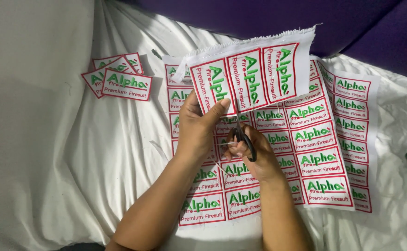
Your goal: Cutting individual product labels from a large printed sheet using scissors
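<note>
My left hand (199, 123) holds up a white fabric strip (250, 69) with three embroidered patches, each red-bordered with green and red lettering. The thumb pinches the strip's lower left corner. My right hand (252, 155) grips black-handled scissors (243, 135), blades pointing up at the strip's lower edge between the first and second patch. Under both hands lies a large white sheet of uncut patches (319, 135) in rows.
A small pile of cut-out patches (120, 76) lies at the upper left on the rumpled white cloth (50, 139). A second column of patches (354, 139) lies at the right. Dark purple fabric (352, 23) runs along the top.
</note>
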